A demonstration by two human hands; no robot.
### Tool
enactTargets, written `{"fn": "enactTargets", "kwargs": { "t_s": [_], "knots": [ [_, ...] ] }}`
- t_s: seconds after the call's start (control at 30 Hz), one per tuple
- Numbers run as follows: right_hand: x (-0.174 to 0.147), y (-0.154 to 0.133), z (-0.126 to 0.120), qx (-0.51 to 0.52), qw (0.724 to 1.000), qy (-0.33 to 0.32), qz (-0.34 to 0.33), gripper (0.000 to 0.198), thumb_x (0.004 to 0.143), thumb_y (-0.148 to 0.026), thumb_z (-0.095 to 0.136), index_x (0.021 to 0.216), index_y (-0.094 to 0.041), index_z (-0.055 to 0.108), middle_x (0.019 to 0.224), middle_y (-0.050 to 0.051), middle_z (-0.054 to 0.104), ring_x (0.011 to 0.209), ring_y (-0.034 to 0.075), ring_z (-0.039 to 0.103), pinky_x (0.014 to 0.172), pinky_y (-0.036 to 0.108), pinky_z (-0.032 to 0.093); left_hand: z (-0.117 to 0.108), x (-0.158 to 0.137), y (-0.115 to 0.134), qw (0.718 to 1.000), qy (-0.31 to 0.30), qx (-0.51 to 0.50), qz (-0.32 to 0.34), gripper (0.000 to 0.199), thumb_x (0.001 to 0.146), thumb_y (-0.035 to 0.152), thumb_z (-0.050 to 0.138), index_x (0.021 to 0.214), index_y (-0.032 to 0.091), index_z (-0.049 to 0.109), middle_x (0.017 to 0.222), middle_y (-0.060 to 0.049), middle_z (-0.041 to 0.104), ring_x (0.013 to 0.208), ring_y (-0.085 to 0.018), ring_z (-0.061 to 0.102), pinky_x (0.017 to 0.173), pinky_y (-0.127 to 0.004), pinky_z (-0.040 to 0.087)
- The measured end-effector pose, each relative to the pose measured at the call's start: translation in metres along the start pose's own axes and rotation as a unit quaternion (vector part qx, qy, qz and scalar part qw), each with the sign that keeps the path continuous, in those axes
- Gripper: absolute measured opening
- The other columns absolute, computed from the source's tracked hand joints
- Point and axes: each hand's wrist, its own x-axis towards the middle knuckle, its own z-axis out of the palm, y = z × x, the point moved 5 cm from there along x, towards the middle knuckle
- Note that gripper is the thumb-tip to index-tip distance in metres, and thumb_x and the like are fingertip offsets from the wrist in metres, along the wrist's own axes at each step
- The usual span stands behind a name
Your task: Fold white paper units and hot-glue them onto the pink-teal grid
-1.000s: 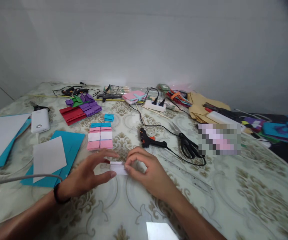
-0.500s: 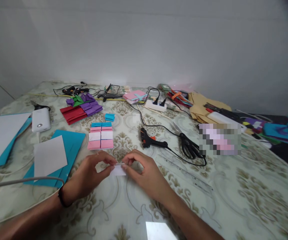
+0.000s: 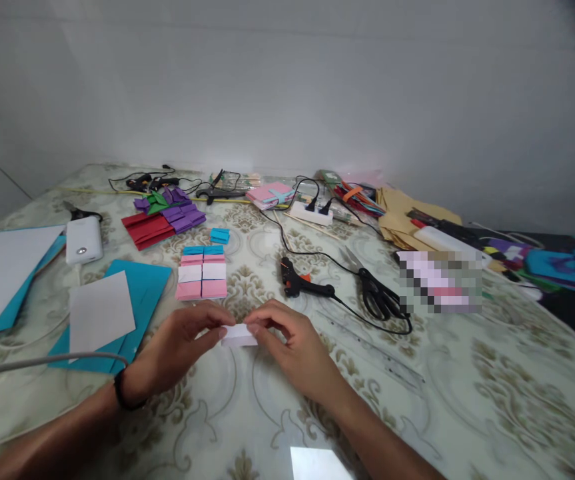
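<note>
A small piece of white paper (image 3: 238,338), with a fold along its upper part, lies between my two hands at the middle of the table. My left hand (image 3: 187,343) pinches its left end between thumb and fingers. At the other end, my right hand (image 3: 287,343) is closed on the paper in the same way. Just beyond my hands sit folded pink, white and blue paper strips (image 3: 201,291) in two columns. A small folded blue paper piece (image 3: 220,236) lies behind them. To the left, a white paper square (image 3: 102,313) rests on blue sheets (image 3: 150,287).
Right of my hands lie a black glue gun (image 3: 307,287), black-handled scissors (image 3: 377,293) and a clear ruler (image 3: 382,357). A power strip (image 3: 312,213) stands farther back. A white power bank (image 3: 84,240) is at left, near red folded paper (image 3: 147,230). A grey cable (image 3: 47,361) crosses my left wrist.
The white paper's upper part now shows a raised fold. My right fingers have shifted slightly over its right end. The other things on the table stay in place.
</note>
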Motion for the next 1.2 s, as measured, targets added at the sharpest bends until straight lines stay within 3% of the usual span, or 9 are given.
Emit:
{"fn": "enactTargets", "kwargs": {
  "t_s": [0.13, 0.27, 0.5, 0.7, 0.87, 0.97, 1.2],
  "knots": [
    [-0.002, -0.004, 0.003, -0.023, 0.999, -0.020, -0.027, 0.012, 0.090, -0.017, 0.077, 0.101, -0.023, 0.077, 0.088, 0.002, 0.068, 0.081, 0.017, 0.067, 0.078, 0.030, 0.056, -0.006, 0.002, 0.000, 0.998, 0.041, -0.032, -0.042, 0.012, 0.089, 0.029, 0.075, 0.087, 0.018, 0.078, 0.087, -0.006, 0.076, 0.082, -0.021, 0.070, 0.073, -0.029, 0.057],
    [-0.005, -0.009, 0.006, -0.032, 0.995, -0.037, -0.083, 0.020, 0.091, -0.014, 0.077, 0.109, -0.024, 0.076, 0.103, 0.005, 0.071, 0.087, 0.017, 0.069, 0.083, 0.031, 0.059, -0.008, 0.000, -0.006, 0.990, 0.071, -0.086, -0.082, 0.015, 0.085, 0.033, 0.078, 0.086, 0.018, 0.076, 0.080, -0.004, 0.073, 0.074, -0.019, 0.065, 0.066, -0.027, 0.052],
    [-0.009, -0.011, 0.008, -0.059, 0.990, -0.040, -0.122, 0.017, 0.094, -0.015, 0.075, 0.110, -0.023, 0.075, 0.107, 0.007, 0.073, 0.098, 0.020, 0.072, 0.088, 0.033, 0.059, -0.007, -0.002, -0.009, 0.988, 0.064, -0.102, -0.095, 0.010, 0.082, 0.030, 0.077, 0.084, 0.021, 0.076, 0.079, -0.003, 0.070, 0.072, -0.018, 0.060, 0.065, -0.028, 0.048],
    [-0.007, -0.016, 0.002, -0.084, 0.989, -0.002, -0.120, 0.011, 0.099, -0.015, 0.066, 0.096, -0.023, 0.074, 0.093, 0.005, 0.075, 0.086, 0.019, 0.072, 0.081, 0.030, 0.060, -0.002, -0.002, -0.006, 0.990, 0.010, -0.098, -0.105, 0.016, 0.088, 0.036, 0.077, 0.095, 0.021, 0.077, 0.090, -0.005, 0.074, 0.083, -0.021, 0.067, 0.071, -0.029, 0.053],
    [-0.004, -0.013, 0.000, -0.101, 0.990, 0.027, -0.095, 0.010, 0.098, -0.016, 0.066, 0.093, -0.021, 0.072, 0.085, 0.002, 0.073, 0.077, 0.016, 0.069, 0.074, 0.026, 0.056, 0.004, -0.004, -0.010, 0.986, -0.033, -0.128, -0.103, 0.027, 0.083, 0.026, 0.083, 0.109, 0.021, 0.077, 0.110, -0.007, 0.076, 0.094, -0.020, 0.070, 0.084, -0.030, 0.056],
    [-0.004, -0.010, 0.001, -0.099, 0.991, 0.017, -0.083, 0.010, 0.098, -0.016, 0.066, 0.091, -0.021, 0.072, 0.082, 0.001, 0.073, 0.076, 0.016, 0.069, 0.073, 0.025, 0.054, 0.005, -0.004, -0.011, 0.986, -0.047, -0.121, -0.102, 0.021, 0.084, 0.025, 0.082, 0.104, 0.021, 0.078, 0.104, -0.005, 0.077, 0.095, -0.019, 0.070, 0.085, -0.028, 0.054],
    [-0.007, -0.008, 0.008, -0.081, 0.996, -0.018, -0.044, 0.011, 0.097, -0.016, 0.066, 0.091, -0.021, 0.073, 0.082, 0.000, 0.072, 0.076, 0.016, 0.069, 0.066, 0.023, 0.051, 0.009, -0.004, -0.017, 0.987, -0.062, -0.094, -0.118, 0.014, 0.089, 0.031, 0.076, 0.093, 0.018, 0.077, 0.087, -0.003, 0.076, 0.081, -0.017, 0.068, 0.072, -0.025, 0.050]
  ]
}}
